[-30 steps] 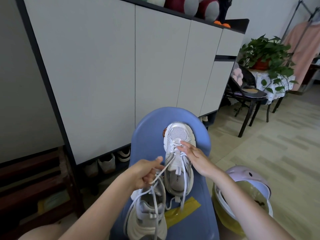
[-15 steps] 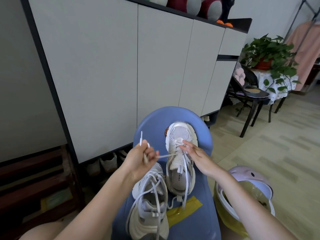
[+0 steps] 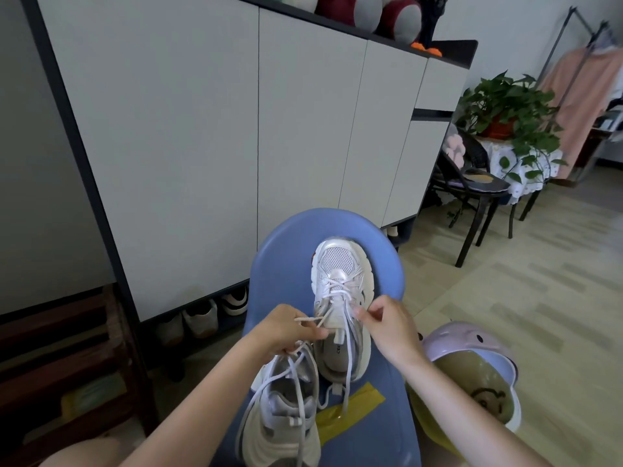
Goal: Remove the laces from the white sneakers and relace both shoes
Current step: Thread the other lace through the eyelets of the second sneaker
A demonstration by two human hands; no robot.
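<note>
Two white sneakers on a blue chair (image 3: pixel 286 257). Far sneaker (image 3: pixel 340 298) sits toe away, partly laced across the lower eyelets. Near sneaker (image 3: pixel 283 412) lies beside it, closer in, loose laces trailing over it. Left hand (image 3: pixel 286 332) pinches a lace end (image 3: pixel 312 320) at the far sneaker's left side. Right hand (image 3: pixel 387 323) pinches the lace at its right edge. Yellow tape strip (image 3: pixel 350 406) on the chair seat under the hanging laces. Pink-and-yellow bin (image 3: pixel 472 375) on the floor to the right, white cabinet (image 3: pixel 202 129) behind, potted plant (image 3: pixel 505 106) far right.
</note>
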